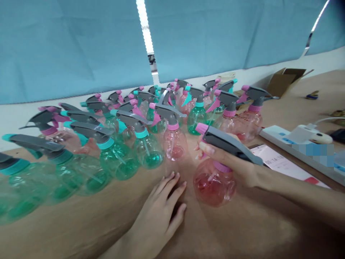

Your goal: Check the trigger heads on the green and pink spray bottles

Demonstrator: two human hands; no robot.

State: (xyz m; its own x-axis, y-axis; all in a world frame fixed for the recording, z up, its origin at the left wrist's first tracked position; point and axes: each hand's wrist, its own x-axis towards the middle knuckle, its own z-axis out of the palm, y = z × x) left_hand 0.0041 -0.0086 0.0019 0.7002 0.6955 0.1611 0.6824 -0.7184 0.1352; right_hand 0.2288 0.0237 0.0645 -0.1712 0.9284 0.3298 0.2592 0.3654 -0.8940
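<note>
My right hand (226, 154) is wrapped round the neck and trigger of a pink spray bottle (214, 183) with a grey and pink sprayer head. The bottle is tilted, its nozzle pointing left, and it looks to be at or just above the table; I cannot tell which. Flat on the brown table (188, 237), my left hand (161, 208) rests with its fingers stretched out, holding nothing. Just beyond its fingertips stand another pink spray bottle (175, 144) and a green spray bottle (148, 153), both upright with liquid at the bottom.
Several more green spray bottles (118, 162) and pink ones crowd the left and back. On the right lie a phone (285, 163) showing a timer and a white power strip (285, 140) with a plugged-in charger. An open cardboard box (280, 84) stands behind, near a blue curtain (94, 43).
</note>
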